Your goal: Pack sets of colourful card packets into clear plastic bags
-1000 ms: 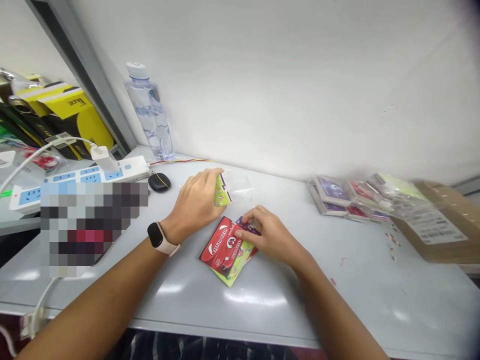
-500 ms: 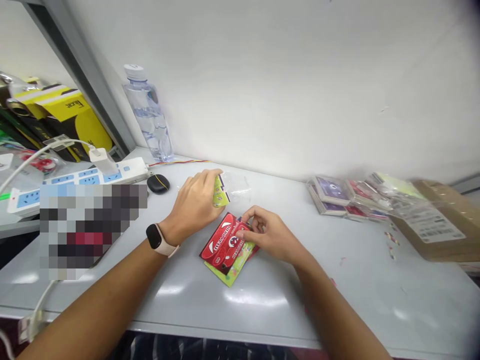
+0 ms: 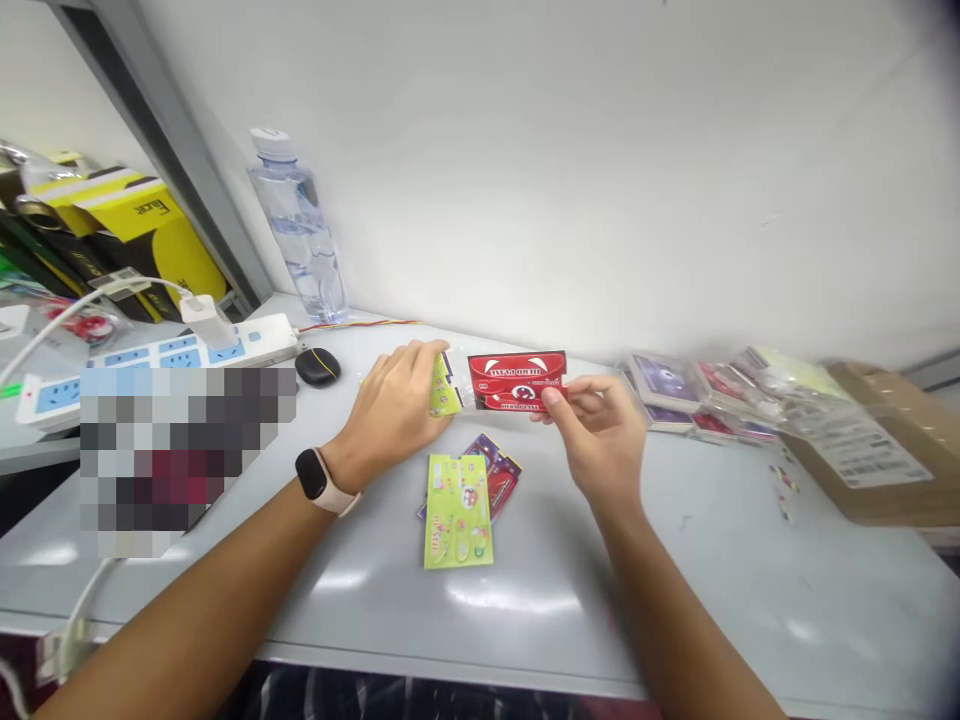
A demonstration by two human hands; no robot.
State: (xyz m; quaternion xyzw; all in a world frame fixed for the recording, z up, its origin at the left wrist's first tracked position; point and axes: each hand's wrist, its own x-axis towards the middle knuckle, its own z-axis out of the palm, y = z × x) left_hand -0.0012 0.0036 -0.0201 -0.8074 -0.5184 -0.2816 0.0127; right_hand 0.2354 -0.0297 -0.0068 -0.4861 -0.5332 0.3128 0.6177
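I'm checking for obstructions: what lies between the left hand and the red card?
In the head view, a green card's exposed end and clear plastic lie there.

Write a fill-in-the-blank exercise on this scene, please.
The right hand holds up a card coloured mainly ____.
Between the arms, the top card on the table is light ____.
The arm wearing the watch is the ____ one.
The cap on the bottle is ____.
Missing words: red; green; left; white.
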